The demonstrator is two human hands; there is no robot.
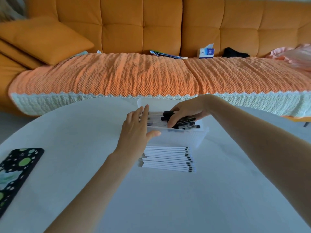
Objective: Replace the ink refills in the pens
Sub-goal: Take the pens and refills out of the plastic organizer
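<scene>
The person's left hand (pixel 136 125) is resting against the left side of a translucent, rectangular plastic box (pixel 181 138). Its fingers are lying straight and close together along the wall, and its thumb is pressing on the near wall, so it is bracing the box rather than gripping anything. The right hand (pixel 186 113) is reaching into the box from the right, with fingers and thumb curling round a bundle of black-capped pens (pixel 185 125) lying lengthwise inside; how many pens it is holding cannot be told. Just in front of the box, a row of thin white ink refills (pixel 168 158) with dark tips is lying side by side on the round white table (pixel 84 132), tips pointing right. A phone in a black case with green spots (pixel 15 174) is sitting at the table's left edge, well apart from the box. Behind the table, a tufted orange sofa (pixel 143 26) is carrying an orange knitted throw with a pale border (pixel 117 76), an orange cushion (pixel 43 39) at the left and a small blue-and-white tissue box (pixel 206 52) near the backrest.
</scene>
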